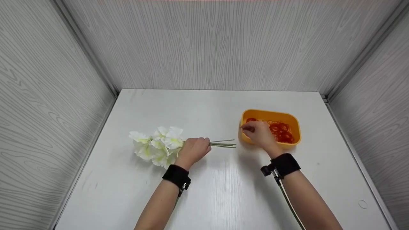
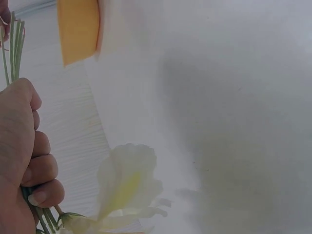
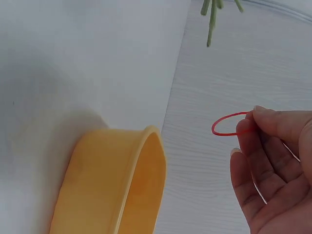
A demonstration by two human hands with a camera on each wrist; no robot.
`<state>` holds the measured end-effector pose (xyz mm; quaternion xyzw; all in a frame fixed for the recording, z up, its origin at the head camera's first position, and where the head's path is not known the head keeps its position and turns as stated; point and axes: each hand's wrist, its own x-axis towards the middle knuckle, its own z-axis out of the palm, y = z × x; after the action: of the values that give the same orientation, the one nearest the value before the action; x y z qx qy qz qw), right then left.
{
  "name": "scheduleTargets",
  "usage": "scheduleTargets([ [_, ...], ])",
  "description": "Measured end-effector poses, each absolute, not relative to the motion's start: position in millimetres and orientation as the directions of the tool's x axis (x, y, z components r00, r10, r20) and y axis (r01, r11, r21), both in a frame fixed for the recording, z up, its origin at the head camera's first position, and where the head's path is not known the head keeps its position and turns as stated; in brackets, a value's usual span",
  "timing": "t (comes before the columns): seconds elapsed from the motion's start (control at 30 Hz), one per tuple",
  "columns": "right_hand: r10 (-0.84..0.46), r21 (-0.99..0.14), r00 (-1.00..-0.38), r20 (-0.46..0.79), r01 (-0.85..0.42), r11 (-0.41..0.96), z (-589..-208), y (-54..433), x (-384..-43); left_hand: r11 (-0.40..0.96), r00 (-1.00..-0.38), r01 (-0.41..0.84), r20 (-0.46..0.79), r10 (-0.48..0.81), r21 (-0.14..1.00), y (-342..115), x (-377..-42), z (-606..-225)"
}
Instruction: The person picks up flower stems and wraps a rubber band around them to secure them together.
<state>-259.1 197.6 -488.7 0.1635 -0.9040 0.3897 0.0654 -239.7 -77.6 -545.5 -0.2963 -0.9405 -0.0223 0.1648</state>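
Note:
My left hand (image 1: pixel 194 149) grips a bunch of white artificial flowers (image 1: pixel 159 147) by its green stems (image 1: pixel 223 144), whose bare ends point right. In the left wrist view the fingers curl fully round the stems (image 2: pixel 16 53), and one pale bloom (image 2: pixel 127 183) hangs below the fist. My right hand (image 1: pixel 260 135) is over the near left rim of a yellow-orange tub (image 1: pixel 271 114). Between thumb and index finger it pinches a red rubber band (image 3: pixel 225 133), seen as a thin loop in the right wrist view. The stem tips (image 3: pixel 213 22) are apart from the band.
Several red rubber bands (image 1: pixel 282 132) lie in the tub on the right of the white table (image 1: pixel 211 198). Grey wood-grain panels (image 1: pixel 204 44) enclose the table at the back and both sides. A cable (image 1: pixel 289 204) runs from the right wrist's black strap.

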Motion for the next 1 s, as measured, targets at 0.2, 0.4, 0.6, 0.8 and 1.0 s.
scheduleTargets([
  [0.2,-0.300,-0.689,-0.923,0.240,-0.380,0.618,-491,187,-254,0.819,-0.752,0.568,0.353,0.556,-0.081,-74,-240,-542],
  [0.4,-0.185,-0.605,-0.926,0.328,-0.357,0.712,-493,186,-253,0.816,-0.753,0.571,0.339,0.564,-0.089,-72,-239,-541],
  [0.6,-0.174,-0.607,-0.911,0.373,-0.382,0.697,-498,186,-252,0.817,-0.753,0.571,0.345,0.560,-0.080,-71,-240,-542],
  [0.8,-0.283,-0.679,-0.907,0.312,-0.421,0.601,-502,181,-248,0.815,-0.745,0.572,0.356,0.564,-0.094,-71,-239,-542],
  [1.0,-0.299,-0.695,-0.910,0.288,-0.413,0.588,-501,176,-246,0.841,-0.779,0.533,0.336,0.530,-0.092,-70,-240,-543],
])
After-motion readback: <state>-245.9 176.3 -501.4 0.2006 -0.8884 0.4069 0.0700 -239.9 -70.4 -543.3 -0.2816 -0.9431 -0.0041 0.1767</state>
